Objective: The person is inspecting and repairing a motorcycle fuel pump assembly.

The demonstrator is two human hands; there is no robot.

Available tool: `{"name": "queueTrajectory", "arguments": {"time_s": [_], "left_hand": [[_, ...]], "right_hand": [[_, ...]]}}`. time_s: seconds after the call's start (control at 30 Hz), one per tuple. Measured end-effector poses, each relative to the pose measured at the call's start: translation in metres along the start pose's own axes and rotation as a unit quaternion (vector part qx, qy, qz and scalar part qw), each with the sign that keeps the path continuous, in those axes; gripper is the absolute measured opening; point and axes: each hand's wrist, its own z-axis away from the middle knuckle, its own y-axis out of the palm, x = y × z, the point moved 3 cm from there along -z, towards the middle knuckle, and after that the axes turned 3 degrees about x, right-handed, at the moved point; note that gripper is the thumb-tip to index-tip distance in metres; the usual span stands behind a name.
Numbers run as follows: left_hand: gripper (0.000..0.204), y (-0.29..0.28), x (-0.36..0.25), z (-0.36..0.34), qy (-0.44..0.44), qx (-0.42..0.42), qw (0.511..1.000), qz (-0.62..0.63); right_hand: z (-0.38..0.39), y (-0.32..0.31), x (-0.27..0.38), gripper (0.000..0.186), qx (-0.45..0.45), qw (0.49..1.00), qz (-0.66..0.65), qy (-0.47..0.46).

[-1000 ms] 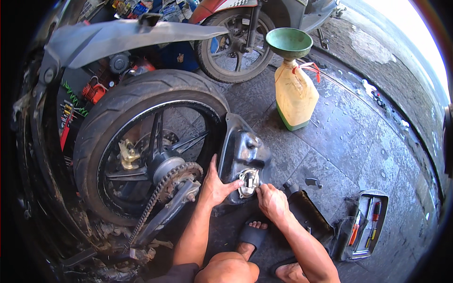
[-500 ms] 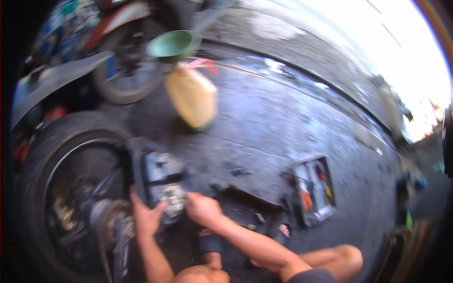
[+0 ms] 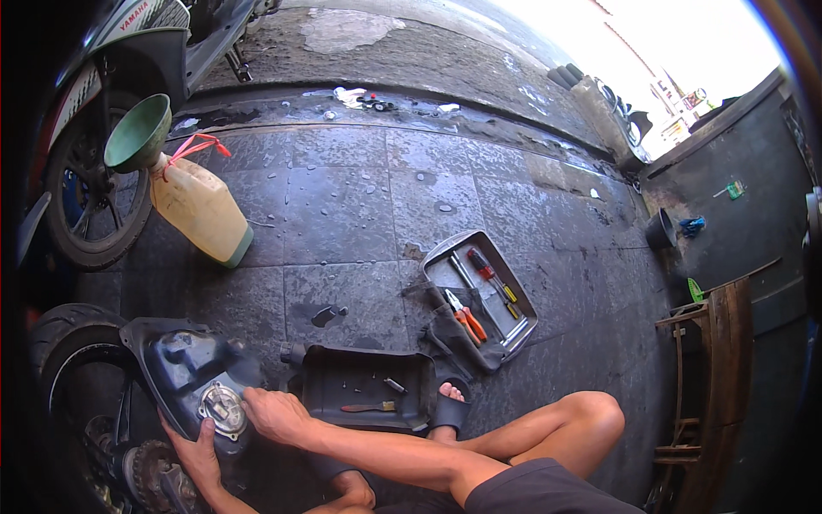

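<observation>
Left hand (image 3: 199,454): grasps the rim of the black tank (image 3: 175,364), thumb by the round metal fitting (image 3: 224,413), apparently bracing it
Right hand (image 3: 278,417): curls at the fitting's edge; what it pinches, I cannot tell
Black tank: glossy, bulging, between both hands, beside the tyre (image 3: 64,325)
Pan (image 3: 330,377): shallow, dark, likely keeping brush (image 3: 368,407) and small parts (image 3: 396,385) together
Jug (image 3: 199,206): yellowed plastic, green funnel (image 3: 141,133) at its neck

Between my left hand (image 3: 199,454) and right hand (image 3: 278,417) lies the flange (image 3: 224,409) on the fuel tank (image 3: 178,349). Left of my grip is a motorcycle wheel (image 3: 53,338); right of my grip, a drain pan (image 3: 330,368) with a brush (image 3: 370,407) inside; farther right, a tool tray (image 3: 444,272) holding pliers (image 3: 470,325). Ahead stands a jerrycan (image 3: 203,212) with a funnel (image 3: 137,139) in its mouth.
</observation>
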Motion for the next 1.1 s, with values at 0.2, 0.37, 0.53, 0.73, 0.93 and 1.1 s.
{"name": "queueTrajectory", "arguments": {"time_s": [0.2, 0.37, 0.53, 0.73, 0.93, 1.1], "left_hand": [[0.105, 0.001, 0.004, -0.003, 0.003, 0.012, 1.000, 0.010], [0.102, -0.014, 0.007, 0.000, -0.013, -0.004, 1.000, -0.022], [0.098, 0.005, 0.005, -0.005, 0.012, 0.005, 1.000, -0.006], [0.099, -0.005, 0.007, -0.001, -0.007, -0.002, 1.000, -0.014], [0.100, -0.010, 0.015, -0.003, -0.003, 0.002, 1.000, -0.026], [0.099, -0.003, 0.009, -0.005, -0.007, 0.019, 1.000, -0.007]], "right_hand": [[0.001, -0.024, -0.010, 0.031, 0.087, 0.991, -0.033, 0.098], [0.001, -0.181, -0.101, 0.022, -0.312, 0.942, -0.007, 0.126], [0.092, -0.320, -0.287, 0.041, -0.374, 0.802, 0.185, 0.428], [0.147, -0.255, -0.276, 0.036, -0.271, 0.870, 0.298, 0.283], [0.156, -0.310, -0.298, 0.029, -0.375, 0.862, 0.076, 0.331], [0.163, -0.402, -0.295, 0.036, -0.449, 0.845, 0.075, 0.280]]}}
